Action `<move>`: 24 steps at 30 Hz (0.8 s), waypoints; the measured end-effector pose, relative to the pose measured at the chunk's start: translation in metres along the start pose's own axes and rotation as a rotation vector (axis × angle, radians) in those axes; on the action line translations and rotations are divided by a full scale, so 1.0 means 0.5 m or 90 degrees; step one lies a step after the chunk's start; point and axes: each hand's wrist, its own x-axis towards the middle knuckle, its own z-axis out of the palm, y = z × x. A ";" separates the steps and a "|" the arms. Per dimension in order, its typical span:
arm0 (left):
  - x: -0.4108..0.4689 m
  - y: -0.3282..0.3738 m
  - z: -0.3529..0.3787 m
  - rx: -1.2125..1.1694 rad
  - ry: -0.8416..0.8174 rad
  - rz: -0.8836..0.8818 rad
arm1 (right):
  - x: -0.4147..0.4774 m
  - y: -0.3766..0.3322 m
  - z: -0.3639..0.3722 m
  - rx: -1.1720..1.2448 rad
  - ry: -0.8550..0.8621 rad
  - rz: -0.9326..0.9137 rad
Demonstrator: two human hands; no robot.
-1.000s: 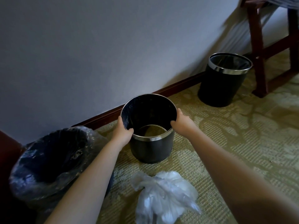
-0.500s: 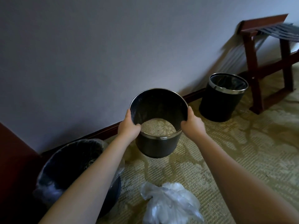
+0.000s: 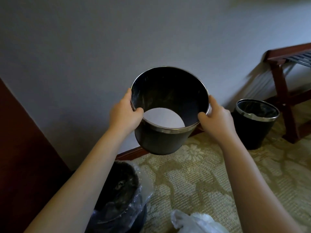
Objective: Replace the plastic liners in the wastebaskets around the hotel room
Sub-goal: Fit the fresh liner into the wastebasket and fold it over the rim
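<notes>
Black round wastebasket with silver metal rim [image 3: 161, 142]: raised above the patterned carpet [image 3: 193, 174], between left hand [image 3: 125, 113] and right hand [image 3: 217, 118]. Tilted, mouth toward the viewer; pale wall [image 3: 84, 47] shows through its base. Each hand grips the rim, thumb hooked inside.

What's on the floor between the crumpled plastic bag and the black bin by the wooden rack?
Head view: only patterned carpet shows between the plastic bag and the bin, though the right forearm hides part of it.
</notes>
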 end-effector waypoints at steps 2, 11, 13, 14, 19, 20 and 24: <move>-0.012 -0.001 -0.046 0.011 0.022 -0.004 | -0.008 -0.035 0.003 0.015 -0.010 -0.027; -0.087 -0.073 -0.197 0.071 0.070 -0.090 | -0.053 -0.143 0.099 0.090 -0.113 -0.104; -0.105 -0.096 -0.215 0.078 0.081 -0.123 | -0.064 -0.164 0.116 0.079 -0.136 -0.127; -0.112 -0.108 -0.222 0.073 0.087 -0.139 | -0.070 -0.175 0.124 0.070 -0.149 -0.139; -0.153 -0.157 -0.240 0.050 0.094 -0.193 | -0.090 -0.206 0.154 0.036 -0.204 -0.176; -0.159 -0.164 -0.242 0.050 0.092 -0.199 | -0.093 -0.209 0.158 0.034 -0.214 -0.177; -0.174 -0.180 -0.252 0.046 0.088 -0.218 | -0.100 -0.220 0.171 0.018 -0.243 -0.181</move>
